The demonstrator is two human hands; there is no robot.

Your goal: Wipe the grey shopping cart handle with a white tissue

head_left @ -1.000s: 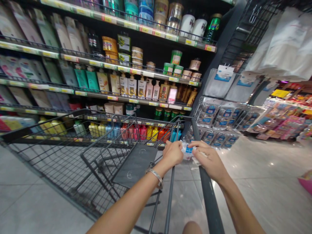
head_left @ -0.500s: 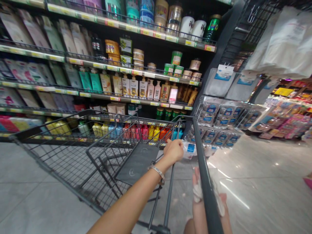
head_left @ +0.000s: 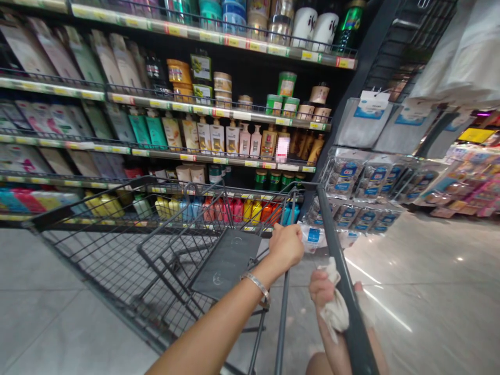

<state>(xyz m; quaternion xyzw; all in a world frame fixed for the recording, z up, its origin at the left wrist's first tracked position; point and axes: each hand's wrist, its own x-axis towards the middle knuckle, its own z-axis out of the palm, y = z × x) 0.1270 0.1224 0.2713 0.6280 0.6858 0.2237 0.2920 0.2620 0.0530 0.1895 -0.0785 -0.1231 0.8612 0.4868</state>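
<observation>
My left hand, with a silver bracelet at the wrist, is closed at a thin bar of the grey shopping cart; the hand covers the contact. The cart's fold-down seat panel lies just to the left of it. Beside the thick cart handle, another person's hand clutches a crumpled white cloth. A second, paler hand shows partly beyond the handle, blurred. My right hand is out of the picture.
Shelves of bottles, tubs and jars run along the far side of the cart. Packaged goods hang from the shelf end at right. A shiny grey tile floor spreads out on the right.
The cart handle and my left hand sit slightly further right in view. The other person's near hand has closed around the white cloth, which now shows left of the handle.
</observation>
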